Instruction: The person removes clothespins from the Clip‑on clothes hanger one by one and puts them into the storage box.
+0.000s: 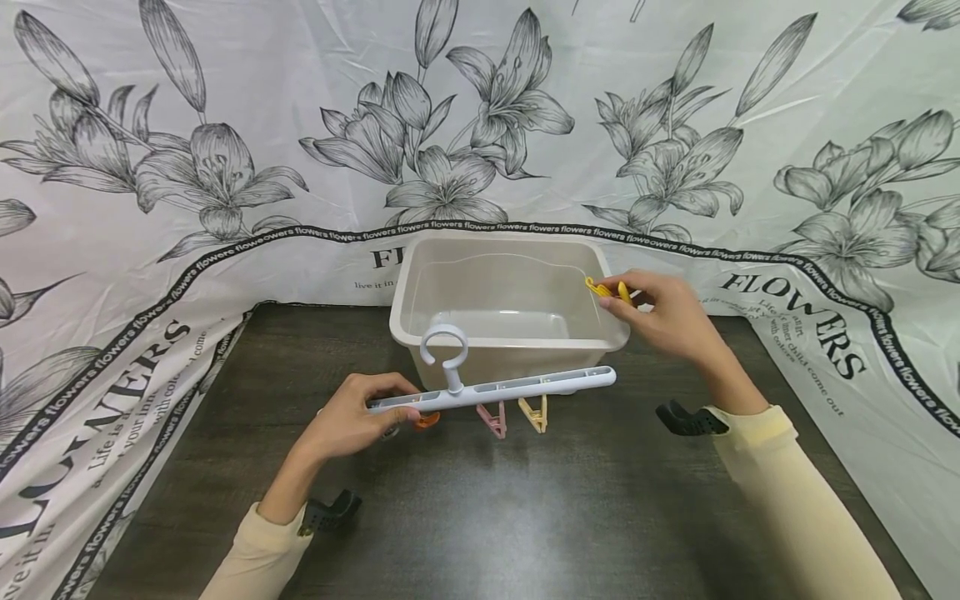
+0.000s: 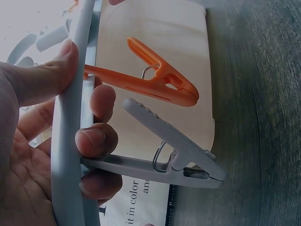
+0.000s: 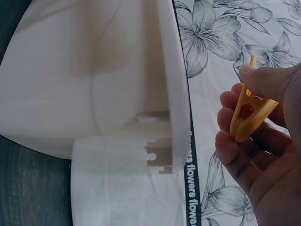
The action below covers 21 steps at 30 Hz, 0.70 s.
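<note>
My left hand (image 1: 358, 417) grips the left end of a pale blue-grey hanger bar (image 1: 555, 384) with a round hook (image 1: 444, 332) on top. Along its underside hang an orange clip (image 2: 160, 84), a grey clip (image 2: 174, 162), a pink clip (image 1: 492, 422) and a pale yellow clip (image 1: 535, 415). In the left wrist view, the fingers wrap behind the bar, close to the orange and grey clips. Above the right rim of the bin, my right hand (image 1: 663, 312) pinches a yellow clip (image 3: 248, 117) between thumb and fingers.
A beige plastic bin (image 1: 498, 342) stands behind the hanger at the back of the dark wooden table (image 1: 570, 500). A white cloth with flower drawings (image 1: 480, 192) hangs behind and along the sides. Black wrist mounts (image 1: 692, 419) sit on both sleeves.
</note>
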Available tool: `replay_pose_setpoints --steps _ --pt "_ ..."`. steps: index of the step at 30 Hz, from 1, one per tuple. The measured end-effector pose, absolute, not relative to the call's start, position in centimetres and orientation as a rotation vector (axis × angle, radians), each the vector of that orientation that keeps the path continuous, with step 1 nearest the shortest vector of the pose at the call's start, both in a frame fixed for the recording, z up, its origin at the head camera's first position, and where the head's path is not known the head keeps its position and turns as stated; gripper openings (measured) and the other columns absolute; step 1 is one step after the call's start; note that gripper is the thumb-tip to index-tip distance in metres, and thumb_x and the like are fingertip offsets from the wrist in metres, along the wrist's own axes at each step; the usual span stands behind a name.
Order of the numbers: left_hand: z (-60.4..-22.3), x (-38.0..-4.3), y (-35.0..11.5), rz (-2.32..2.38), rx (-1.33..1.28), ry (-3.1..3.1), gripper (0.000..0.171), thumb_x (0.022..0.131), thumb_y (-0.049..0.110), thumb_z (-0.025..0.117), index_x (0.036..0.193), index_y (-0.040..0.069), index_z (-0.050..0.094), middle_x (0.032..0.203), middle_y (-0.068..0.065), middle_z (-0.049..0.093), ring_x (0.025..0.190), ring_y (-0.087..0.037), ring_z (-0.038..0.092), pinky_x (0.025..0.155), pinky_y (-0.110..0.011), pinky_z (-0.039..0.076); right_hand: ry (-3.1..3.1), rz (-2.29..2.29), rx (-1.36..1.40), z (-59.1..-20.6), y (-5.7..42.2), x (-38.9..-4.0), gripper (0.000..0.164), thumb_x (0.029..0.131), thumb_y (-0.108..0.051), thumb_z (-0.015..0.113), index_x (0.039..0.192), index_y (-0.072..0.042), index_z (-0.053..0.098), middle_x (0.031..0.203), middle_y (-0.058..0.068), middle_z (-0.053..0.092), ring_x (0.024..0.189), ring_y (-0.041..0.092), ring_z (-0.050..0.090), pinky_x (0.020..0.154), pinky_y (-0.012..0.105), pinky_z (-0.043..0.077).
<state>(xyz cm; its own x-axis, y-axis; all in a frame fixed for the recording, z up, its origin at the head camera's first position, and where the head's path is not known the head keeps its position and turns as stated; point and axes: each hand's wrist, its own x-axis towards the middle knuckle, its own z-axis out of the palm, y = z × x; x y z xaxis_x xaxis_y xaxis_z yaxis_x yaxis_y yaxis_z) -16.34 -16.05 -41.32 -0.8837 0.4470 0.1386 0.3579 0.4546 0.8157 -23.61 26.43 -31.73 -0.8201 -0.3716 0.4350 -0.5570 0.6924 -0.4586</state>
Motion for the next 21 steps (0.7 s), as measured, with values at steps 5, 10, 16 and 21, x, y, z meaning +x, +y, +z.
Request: replay_pose_setpoints --steps 5,10,16,21 --pt "-41.3 -16.3 -16.0 1.427 0.727 2.589 0.015 0.082 0.034 0.072 0.097 0.032 0.068 0.08 0.008 0.071 0.062 -0.012 0.056 0.055 -0.028 0.045 -2.625 0.821 0.755 -31.1 26.0 -24.3 0.022 0.088 -0.029 0.067 0.108 -0.02 0.069 0.093 -0.007 0.067 0.078 0.008 0.057 0.068 0.018 0.047" --pt "-41.3 -16.4 -16.1 1.421 0.717 2.594 0.015 0.082 0.033 0.072 0.096 0.033 0.068 0.08 0.008 0.071 0.061 -0.012 0.055 0.054 -0.028 0.045 -2.692 0.788 0.765 -30.7 25.5 -25.0 0.026 0.089 -0.029 0.066 0.112 -0.019 0.068 0.095 -0.004 0.068 0.08 0.011 0.06 0.072 0.028 0.05" --pt "-41.5 -16.4 -16.1 1.425 0.729 2.592 0.014 0.082 0.031 0.072 0.096 0.032 0.068 0.08 0.009 0.071 0.063 -0.012 0.057 0.056 -0.028 0.046 -2.766 0.777 0.796 -30.4 24.8 -25.8 0.026 0.089 -0.028 0.065 0.112 -0.016 0.067 0.098 0.0 0.068 0.083 0.016 0.062 0.075 0.035 0.05" --pt "-41.1 -16.1 -15.9 1.423 0.702 2.592 0.014 0.083 0.028 0.072 0.096 0.03 0.068 0.081 0.007 0.071 0.065 -0.012 0.057 0.057 -0.028 0.046 -2.791 0.777 0.799 -30.4 24.5 -26.4 0.024 0.09 -0.029 0.065 0.11 -0.017 0.068 0.095 -0.001 0.068 0.082 0.015 0.062 0.074 0.033 0.05"
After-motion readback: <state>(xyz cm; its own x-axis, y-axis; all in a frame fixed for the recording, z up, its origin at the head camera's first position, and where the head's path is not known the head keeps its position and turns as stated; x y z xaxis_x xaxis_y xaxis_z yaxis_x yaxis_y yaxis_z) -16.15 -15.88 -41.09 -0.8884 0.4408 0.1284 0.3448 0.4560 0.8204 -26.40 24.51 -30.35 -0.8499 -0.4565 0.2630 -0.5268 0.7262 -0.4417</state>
